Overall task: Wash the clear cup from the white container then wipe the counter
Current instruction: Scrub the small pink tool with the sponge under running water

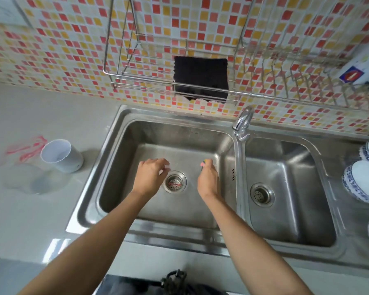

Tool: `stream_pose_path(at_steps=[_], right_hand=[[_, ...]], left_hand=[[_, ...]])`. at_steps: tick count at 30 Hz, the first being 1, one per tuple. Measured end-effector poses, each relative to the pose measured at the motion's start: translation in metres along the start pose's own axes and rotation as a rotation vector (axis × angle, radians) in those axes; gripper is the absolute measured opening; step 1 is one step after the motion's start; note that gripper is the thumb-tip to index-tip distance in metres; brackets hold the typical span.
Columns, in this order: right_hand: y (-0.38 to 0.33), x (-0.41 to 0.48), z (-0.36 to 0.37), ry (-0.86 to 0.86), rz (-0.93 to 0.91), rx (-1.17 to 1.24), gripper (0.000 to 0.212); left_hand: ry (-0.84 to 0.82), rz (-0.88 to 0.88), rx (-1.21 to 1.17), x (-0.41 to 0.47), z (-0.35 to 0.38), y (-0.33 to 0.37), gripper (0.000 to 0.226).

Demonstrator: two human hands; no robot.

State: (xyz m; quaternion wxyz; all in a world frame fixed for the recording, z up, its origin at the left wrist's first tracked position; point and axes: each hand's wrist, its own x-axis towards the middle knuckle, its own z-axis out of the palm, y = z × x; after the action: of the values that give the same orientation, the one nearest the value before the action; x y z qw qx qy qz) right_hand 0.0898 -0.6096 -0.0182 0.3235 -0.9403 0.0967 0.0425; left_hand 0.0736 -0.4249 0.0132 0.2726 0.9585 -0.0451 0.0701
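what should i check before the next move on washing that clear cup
1. White container emptied: ok, nothing shows inside it.
2. Clear cup in hand: cannot tell; the left hand and right hand are over the left basin with fingers curled, but no cup can be made out.
3. Scrubber ready: cannot tell; the right hand grips a small colourful thing.
4. Water running: not ok, no stream shows at the tap.
5. Drain strainer seated: ok.
6. Black cloth for the counter: ok, it hangs on the wire rack.
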Motion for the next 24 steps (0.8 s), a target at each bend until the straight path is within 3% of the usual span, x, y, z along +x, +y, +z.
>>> stream_pose_path(at_steps=[6, 13, 16, 20, 24], right_hand=[[-0.017, -0.014, -0.008, -0.028, -0.022, -0.001, 0.031], [-0.172, -0.033, -0.085, 0.153, -0.369, 0.518, 0.014], [-0.236, -0.019, -0.114, 0.238, -0.475, 0.484, 0.007], [-0.287, 0.029, -0.122, 0.345, -0.441, 0.403, 0.023], [-0.302, 0.078, -0.106, 0.235, -0.293, 0.173, 0.027]], left_hand=[[0.013, -0.017, 0.006, -0.011, -0.028, -0.014, 0.012], [0.075, -0.016, -0.087, 0.017, -0.117, -0.025, 0.013], [0.122, -0.005, -0.113, 0.031, -0.158, -0.027, 0.015], [0.160, -0.016, -0.142, 0.040, -0.200, -0.039, 0.017], [0.199, -0.027, -0.135, 0.042, -0.226, -0.062, 0.019]])
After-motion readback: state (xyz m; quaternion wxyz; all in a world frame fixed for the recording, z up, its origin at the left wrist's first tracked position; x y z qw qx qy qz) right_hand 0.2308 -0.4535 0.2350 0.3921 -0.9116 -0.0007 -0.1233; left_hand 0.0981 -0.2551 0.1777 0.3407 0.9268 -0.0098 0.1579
